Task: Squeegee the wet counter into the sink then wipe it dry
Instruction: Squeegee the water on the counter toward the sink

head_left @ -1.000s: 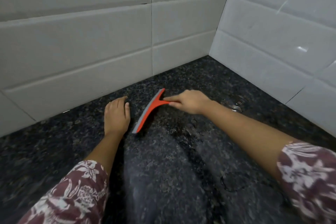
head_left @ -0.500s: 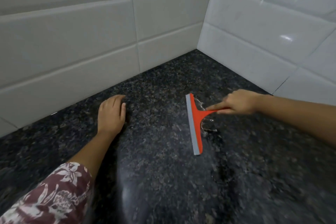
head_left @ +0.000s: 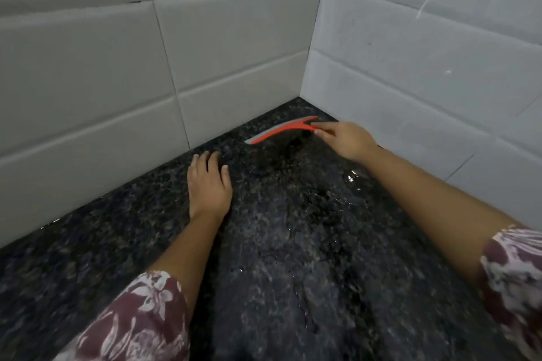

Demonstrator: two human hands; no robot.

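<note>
Head view: the squeegee [head_left: 281, 130] lies far back on the dark speckled counter [head_left: 132, 243], close to the corner where the two tiled walls [head_left: 234, 53] meet, at about 12 o'clock from the person; its long axis, the red bar with the grey blade along its wall-side edge, runs from 8 o'clock to 2 o'clock, nearly parallel to the left wall and just off it; its short stem points toward 4 o'clock, straight into the right hand [head_left: 346, 141]; that hand pinches the stem's end with thumb and fingertips [head_left: 321, 129], its arm stretched well forward; whether the blade presses the stone or rides just above it cannot be told, as a dark shadow sits under it; the left hand [head_left: 209, 184] holds nothing and lies flat, palm down, fingers spread loosely, at 7 o'clock from the blade's near tip and apart from it; so the right hand is the nearer and the only one on the tool; wet glints [head_left: 350, 177] show at 5 o'clock from the squeegee, and a duller wet band runs on toward 6 o'clock; the coming stroke likely turns on keeping the bar square across that band while drawing it away from the corner; the sink is out of view, so the stroke's end point cannot be judged.
</note>
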